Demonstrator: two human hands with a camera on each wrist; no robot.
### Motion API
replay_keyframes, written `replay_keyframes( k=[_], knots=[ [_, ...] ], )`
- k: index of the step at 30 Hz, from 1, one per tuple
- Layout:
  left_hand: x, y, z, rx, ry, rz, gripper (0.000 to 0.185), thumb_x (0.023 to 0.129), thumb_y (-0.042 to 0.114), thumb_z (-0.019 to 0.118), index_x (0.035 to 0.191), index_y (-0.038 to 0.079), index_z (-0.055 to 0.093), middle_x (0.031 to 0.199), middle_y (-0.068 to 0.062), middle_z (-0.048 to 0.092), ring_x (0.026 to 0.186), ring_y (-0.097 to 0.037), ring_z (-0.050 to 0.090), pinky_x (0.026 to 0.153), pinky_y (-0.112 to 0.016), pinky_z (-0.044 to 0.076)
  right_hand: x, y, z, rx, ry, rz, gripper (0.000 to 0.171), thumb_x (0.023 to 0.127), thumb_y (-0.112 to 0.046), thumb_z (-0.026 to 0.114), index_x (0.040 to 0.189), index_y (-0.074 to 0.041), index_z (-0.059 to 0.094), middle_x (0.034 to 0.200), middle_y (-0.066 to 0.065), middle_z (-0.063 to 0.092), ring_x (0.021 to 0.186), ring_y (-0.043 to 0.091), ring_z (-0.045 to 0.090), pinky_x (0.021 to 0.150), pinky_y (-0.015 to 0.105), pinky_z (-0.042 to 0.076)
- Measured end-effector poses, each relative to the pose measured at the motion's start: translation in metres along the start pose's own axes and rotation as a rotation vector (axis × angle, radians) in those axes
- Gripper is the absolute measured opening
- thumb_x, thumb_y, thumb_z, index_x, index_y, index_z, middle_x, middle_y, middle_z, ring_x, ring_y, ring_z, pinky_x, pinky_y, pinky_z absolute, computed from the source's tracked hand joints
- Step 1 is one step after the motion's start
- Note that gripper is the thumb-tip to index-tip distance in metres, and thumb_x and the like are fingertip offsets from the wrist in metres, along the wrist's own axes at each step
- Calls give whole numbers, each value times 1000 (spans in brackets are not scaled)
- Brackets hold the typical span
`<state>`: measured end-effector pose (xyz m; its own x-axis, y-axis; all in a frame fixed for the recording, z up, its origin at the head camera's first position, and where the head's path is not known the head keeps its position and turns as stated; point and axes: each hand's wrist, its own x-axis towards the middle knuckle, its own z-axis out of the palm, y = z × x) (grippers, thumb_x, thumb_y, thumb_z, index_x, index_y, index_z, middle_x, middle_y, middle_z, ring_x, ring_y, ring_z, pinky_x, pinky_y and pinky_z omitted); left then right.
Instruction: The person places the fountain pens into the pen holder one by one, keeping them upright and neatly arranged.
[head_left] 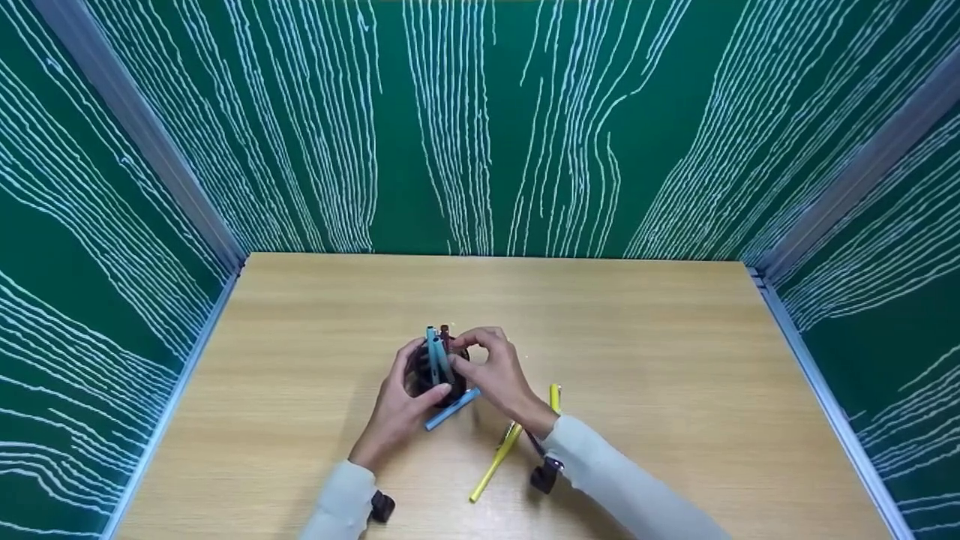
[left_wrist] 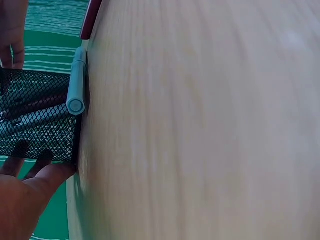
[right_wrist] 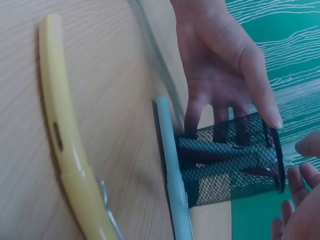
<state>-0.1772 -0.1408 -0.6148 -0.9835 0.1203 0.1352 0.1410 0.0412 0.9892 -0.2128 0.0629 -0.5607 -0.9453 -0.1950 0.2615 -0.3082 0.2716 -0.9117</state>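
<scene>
From where I stand, everything sits around the black wire-mesh pen cup (head_left: pixel 439 375), which stands on the light wooden tabletop (head_left: pixel 675 352) a little left of its middle and toward the near edge.

On the cup's left side, the person's left hand (head_left: pixel 396 409) wraps the mesh, thumb on the near side and fingers curled round the far side, so it grips the cup. The right wrist view shows those fingers pressed against the mesh wall (right_wrist: pixel 235 155).

Inside the cup stand a few pens; pale blue capped pens (head_left: pixel 436 352) and a dark red-brown one (head_left: pixel 445 331) poke above the rim. Against the cup's base on the near side lies a light blue plastic pen (head_left: pixel 452 409), touching the mesh, as the left wrist view confirms (left_wrist: pixel 76 85).

Over the cup's right rim, the right hand (head_left: pixel 501 375) hovers with fingers bent, its fingertips at the tops of the standing pens. Whether they pinch a pen I cannot tell.

Right of the cup and nearer the person, a long yellow plastic pen (head_left: pixel 496 453) lies slanted on the wood, partly under the right forearm's pale sleeve (head_left: pixel 622 480).
</scene>
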Motion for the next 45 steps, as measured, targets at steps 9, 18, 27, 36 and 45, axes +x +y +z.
replay_keyframes(
  k=[9, 18, 27, 36, 45],
  knots=[
    [-1, 1, -1, -32, -4, -19, 82, 95, 17, 88, 163, 23, 44, 160, -13, 54, 149, -32, 51, 126, -52, 39, -10, 7, -24, -1, 58, -2, 14, 92, -9, 87, 104, -13, 81, 108, 0, 75, 117, 24, 59, 109, 49, 42],
    [-2, 1, -1, -34, -5, -32, 84, 94, 19, 89, 164, 24, 44, 161, -13, 53, 151, -33, 50, 126, -53, 39, -25, 21, -49, -11, 110, 54, 14, 93, -9, 87, 103, -14, 80, 107, 0, 76, 117, 23, 60, 109, 49, 42],
    [-3, 2, -1, -15, -8, -36, 84, 94, 21, 89, 164, 25, 44, 162, -13, 52, 151, -35, 49, 126, -54, 40, -36, 41, -68, -30, 172, 101, 14, 93, -7, 86, 105, -7, 79, 106, 6, 79, 114, 24, 62, 107, 53, 46],
    [-3, 1, 0, -67, -2, -23, 84, 95, 13, 88, 165, 18, 42, 158, -19, 54, 150, -37, 51, 126, -54, 40, -47, 55, -86, 17, 214, 175, 20, 93, -2, 84, 111, 6, 77, 109, 12, 75, 110, 28, 63, 111, 55, 49],
    [-3, 2, -1, -18, -9, -44, 84, 96, 23, 88, 166, 22, 42, 163, -15, 51, 152, -37, 48, 127, -53, 38, -66, 67, -98, 37, 231, 280, 20, 94, -2, 85, 111, 3, 76, 111, 16, 73, 112, 34, 69, 111, 51, 52]
  ],
)
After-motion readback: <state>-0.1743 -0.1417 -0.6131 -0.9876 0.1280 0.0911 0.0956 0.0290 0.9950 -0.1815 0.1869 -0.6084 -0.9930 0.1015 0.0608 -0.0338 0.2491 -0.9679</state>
